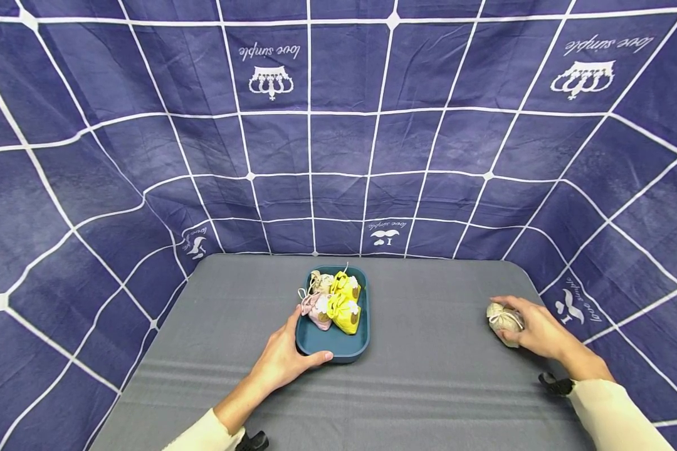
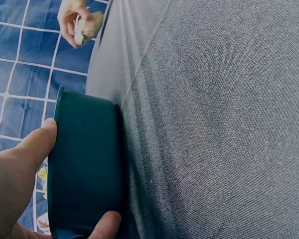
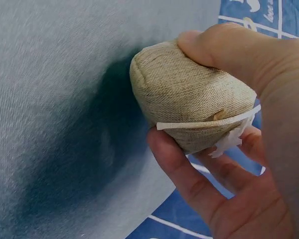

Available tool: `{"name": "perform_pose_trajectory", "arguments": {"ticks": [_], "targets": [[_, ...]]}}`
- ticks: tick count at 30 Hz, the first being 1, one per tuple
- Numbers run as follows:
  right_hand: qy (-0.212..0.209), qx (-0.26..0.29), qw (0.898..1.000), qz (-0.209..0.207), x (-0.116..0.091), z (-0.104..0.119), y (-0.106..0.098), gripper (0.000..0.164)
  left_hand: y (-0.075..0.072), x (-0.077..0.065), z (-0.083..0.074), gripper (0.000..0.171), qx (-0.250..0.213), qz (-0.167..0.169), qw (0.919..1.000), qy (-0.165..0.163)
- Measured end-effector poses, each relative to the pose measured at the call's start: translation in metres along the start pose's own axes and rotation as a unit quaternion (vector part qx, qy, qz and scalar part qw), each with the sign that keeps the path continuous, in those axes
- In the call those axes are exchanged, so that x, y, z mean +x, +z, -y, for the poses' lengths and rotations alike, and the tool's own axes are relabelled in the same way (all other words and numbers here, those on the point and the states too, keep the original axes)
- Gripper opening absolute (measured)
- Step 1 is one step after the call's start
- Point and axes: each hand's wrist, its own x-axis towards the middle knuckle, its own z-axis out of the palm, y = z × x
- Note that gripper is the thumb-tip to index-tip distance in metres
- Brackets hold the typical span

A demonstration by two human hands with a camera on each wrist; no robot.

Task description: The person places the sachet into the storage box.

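Note:
My left hand (image 1: 282, 357) holds the near left corner of a dark teal plastic bin (image 1: 330, 357), its thumb on the near rim. In the left wrist view a fingertip (image 2: 107, 226) also touches the bin's outer wall. Inside lie two yellow drawstring pouches (image 1: 346, 316), a pink pouch (image 1: 318, 311) and a beige one (image 1: 320, 282). Far to the right, my right hand (image 1: 536, 326) grips another beige drawstring pouch (image 3: 189, 89) between thumb and fingers. A shadow falls on the cloth beside that pouch; whether it touches the table is hard to tell.
Grey cloth (image 1: 429, 313) covers the table, with creases along its near part. Blue cloth with white grid lines (image 1: 338, 144) hangs behind the table and along both sides. Each wrist wears a black strap (image 1: 555, 383).

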Motion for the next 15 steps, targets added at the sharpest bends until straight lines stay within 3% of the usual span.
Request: {"name": "perform_pose_trajectory", "arguments": {"ticks": [15], "targets": [[0.02,0.019,1.0,-0.016,0.02,0.038,0.002,0.074,0.001,0.001,-0.001,0.138,0.0,-0.003,1.0,-0.002]]}}
